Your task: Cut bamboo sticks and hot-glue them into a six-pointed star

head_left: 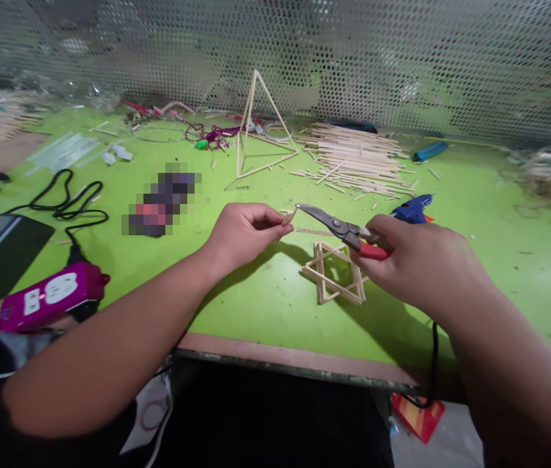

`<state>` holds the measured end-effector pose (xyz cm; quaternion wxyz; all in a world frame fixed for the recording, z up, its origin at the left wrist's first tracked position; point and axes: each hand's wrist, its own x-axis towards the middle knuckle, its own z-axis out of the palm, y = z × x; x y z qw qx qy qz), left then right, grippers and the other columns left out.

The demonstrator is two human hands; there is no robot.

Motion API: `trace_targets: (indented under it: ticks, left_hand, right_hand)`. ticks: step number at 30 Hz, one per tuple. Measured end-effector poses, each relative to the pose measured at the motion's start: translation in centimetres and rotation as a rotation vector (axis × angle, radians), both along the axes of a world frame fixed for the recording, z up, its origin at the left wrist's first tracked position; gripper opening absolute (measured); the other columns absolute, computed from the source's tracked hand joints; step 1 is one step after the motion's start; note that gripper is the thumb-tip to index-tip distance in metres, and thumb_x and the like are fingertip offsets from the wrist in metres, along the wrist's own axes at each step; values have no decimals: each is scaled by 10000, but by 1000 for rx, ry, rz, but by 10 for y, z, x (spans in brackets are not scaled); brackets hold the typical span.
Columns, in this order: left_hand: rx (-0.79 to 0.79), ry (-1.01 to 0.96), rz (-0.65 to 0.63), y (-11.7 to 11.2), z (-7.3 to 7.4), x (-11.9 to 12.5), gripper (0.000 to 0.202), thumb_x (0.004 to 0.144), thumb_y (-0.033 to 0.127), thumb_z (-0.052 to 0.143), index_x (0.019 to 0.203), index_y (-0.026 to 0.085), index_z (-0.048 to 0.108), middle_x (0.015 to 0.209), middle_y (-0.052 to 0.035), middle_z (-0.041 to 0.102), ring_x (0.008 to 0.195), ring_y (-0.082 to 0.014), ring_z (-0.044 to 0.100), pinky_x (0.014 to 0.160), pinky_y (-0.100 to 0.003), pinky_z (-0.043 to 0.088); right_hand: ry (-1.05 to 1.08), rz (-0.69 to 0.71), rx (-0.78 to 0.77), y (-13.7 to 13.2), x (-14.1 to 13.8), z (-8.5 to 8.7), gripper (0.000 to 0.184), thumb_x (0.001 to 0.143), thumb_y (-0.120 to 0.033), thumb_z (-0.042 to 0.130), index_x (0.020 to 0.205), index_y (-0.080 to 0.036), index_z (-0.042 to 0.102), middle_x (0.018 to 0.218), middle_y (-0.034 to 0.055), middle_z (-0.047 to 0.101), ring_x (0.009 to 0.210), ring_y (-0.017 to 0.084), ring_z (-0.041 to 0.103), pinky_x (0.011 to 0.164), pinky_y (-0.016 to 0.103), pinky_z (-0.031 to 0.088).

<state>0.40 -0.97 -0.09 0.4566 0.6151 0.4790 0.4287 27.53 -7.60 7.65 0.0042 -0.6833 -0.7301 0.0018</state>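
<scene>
The left hand (pixel 249 232) pinches short wooden sticks (pixel 290 218), star frame (pixel 323 278) at their five o'clock, while the right hand (pixel 414 260) grips red-handled pruning shears (pixel 350 235) at three o'clock, fingertips (pixel 282 229) best clear of the blades (pixel 315 213).

Moderate light lay over the green tabletop (pixel 256 312), with gloom below its near edge.
Soft shadows fell beneath the left hand (pixel 251 231) and right hand (pixel 407 260), the light coming from above; a pale sheen washed the tabletop's right side. The far perforated screen (pixel 197 52) looked hazy, the outer margins were stretched and smeared, and pixel blocks hid an object (pixel 158 201) on the left.
</scene>
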Motion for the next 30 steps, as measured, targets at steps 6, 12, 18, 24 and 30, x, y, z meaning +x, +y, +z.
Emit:
trace_targets:
  ticks: [6, 12, 18, 24, 30]
  left_hand:
    - [-10, 22, -5, -1, 2, -1, 209, 761, 374, 1006, 864, 219, 910, 903, -76, 886, 836, -227, 810, 789, -360, 669]
    - [-31, 5, -30, 0, 1, -3, 221, 752, 385, 1008, 861, 221, 907, 903, -76, 883, 848, -235, 811, 803, -374, 676]
    - [-44, -38, -68, 2, 3, -4, 272, 759, 417, 1023, 922, 223, 925, 957, -87, 896, 900, -245, 829, 901, -404, 691]
    - [-65, -102, -76, 0, 7, -3, 314, 734, 444, 1044, 923, 221, 929, 989, -94, 903, 961, -268, 848, 980, -442, 696]
    - [-56, -136, -102, -1, 4, -2, 322, 744, 459, 1039, 936, 226, 929, 1007, -98, 904, 986, -272, 860, 1003, -451, 700]
  right_hand:
    - [15, 14, 40, -1, 3, -4, 294, 938, -498, 646, 790, -280, 515, 616, 59, 585, 554, 215, 443, 567, 353, 273]
    - [3, 1, 54, -1, 7, -1, 252, 926, -535, 607, 903, -287, 563, 653, 65, 586, 565, 233, 431, 557, 371, 275]
    - [17, 37, 8, 5, 12, 1, 318, 930, -561, 585, 1061, -272, 582, 759, 98, 650, 621, 272, 512, 569, 383, 301]
    - [70, 144, 58, 3, 14, -3, 300, 1004, -534, 541, 1114, -255, 556, 955, 158, 737, 784, 336, 645, 652, 408, 354]
    - [83, 157, 53, 3, 15, -5, 338, 973, -573, 550, 1110, -265, 547, 1010, 144, 739, 847, 352, 661, 689, 420, 387]
